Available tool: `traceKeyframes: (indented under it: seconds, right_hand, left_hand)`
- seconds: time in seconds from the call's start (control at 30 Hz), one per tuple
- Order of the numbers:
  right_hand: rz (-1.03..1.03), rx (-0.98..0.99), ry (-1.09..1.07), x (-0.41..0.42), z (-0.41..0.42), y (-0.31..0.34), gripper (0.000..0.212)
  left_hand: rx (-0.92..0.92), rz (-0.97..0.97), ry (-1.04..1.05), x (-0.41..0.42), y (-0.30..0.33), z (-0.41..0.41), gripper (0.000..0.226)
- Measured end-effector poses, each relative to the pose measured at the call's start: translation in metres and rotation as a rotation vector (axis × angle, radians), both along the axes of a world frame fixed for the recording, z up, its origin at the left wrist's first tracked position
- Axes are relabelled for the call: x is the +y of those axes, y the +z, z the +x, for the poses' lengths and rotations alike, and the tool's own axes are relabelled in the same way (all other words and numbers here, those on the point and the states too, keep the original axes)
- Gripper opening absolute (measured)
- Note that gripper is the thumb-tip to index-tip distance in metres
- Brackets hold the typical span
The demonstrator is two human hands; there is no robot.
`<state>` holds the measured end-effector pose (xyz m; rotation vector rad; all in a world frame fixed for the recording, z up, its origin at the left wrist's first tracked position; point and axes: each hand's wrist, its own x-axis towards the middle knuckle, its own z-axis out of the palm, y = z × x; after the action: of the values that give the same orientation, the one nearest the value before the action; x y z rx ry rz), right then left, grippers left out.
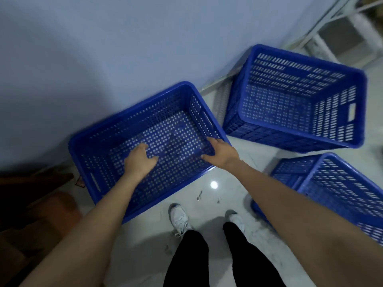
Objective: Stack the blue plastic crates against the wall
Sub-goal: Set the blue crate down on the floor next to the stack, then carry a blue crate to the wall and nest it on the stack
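A blue perforated crate (132, 110) stands empty on the floor with its long side against the pale wall (103, 48). My left hand (138, 161) hovers over its inside with the fingers loosely curled and nothing in it. Fingers spread, my right hand (220, 153) is at the crate's near right corner; whether it touches the rim I cannot tell. A second, deeper blue crate (300, 59) stands empty to the right, one corner by the wall. A third blue crate (339, 163) sits at the right edge, partly behind my right forearm.
My feet in white shoes (179, 218) stand on the glossy light floor just in front of the first crate. Small bits of debris (199, 195) lie on the floor. Brown boxes (41, 204) sit at the left. A white metal frame (331, 23) stands at the upper right.
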<state>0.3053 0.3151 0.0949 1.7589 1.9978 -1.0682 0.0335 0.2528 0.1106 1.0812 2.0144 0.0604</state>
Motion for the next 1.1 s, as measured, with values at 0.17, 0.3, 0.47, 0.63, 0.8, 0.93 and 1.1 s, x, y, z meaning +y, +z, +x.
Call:
traceKeyframes:
  seconds: [0.17, 0.3, 0.47, 0.63, 0.8, 0.93, 1.1]
  right_hand:
    - [-0.001, -0.093, -0.114, -0.022, 0.087, 0.026, 0.08]
    - [0.038, -0.1, -0.212, -0.032, 0.151, 0.045, 0.078]
    - [0.022, -0.045, -0.328, -0.071, 0.241, 0.058, 0.078]
    - [0.043, 0.026, -0.498, -0.132, 0.371, 0.072, 0.078]
    - [0.046, 0.01, -0.622, -0.194, 0.505, 0.081, 0.076]
    - [0.014, -0.009, -0.698, -0.236, 0.589, 0.075, 0.079]
    - [-0.031, 0.009, -0.85, -0.281, 0.655, 0.06, 0.076]
  left_hand:
    - [-0.038, 0.038, -0.189, 0.02, 0.021, 0.06, 0.06]
    - [0.013, 0.099, -0.335, 0.032, 0.043, 0.117, 0.063]
    - [0.071, 0.137, -0.43, 0.026, 0.065, 0.22, 0.05]
    - [0.07, 0.125, -0.534, -0.004, 0.068, 0.359, 0.054]
    - [0.05, 0.101, -0.566, -0.039, 0.067, 0.488, 0.063]
    - [0.066, 0.074, -0.62, -0.065, 0.062, 0.557, 0.061]
    - [0.029, -0.003, -0.658, -0.076, 0.046, 0.604, 0.062]
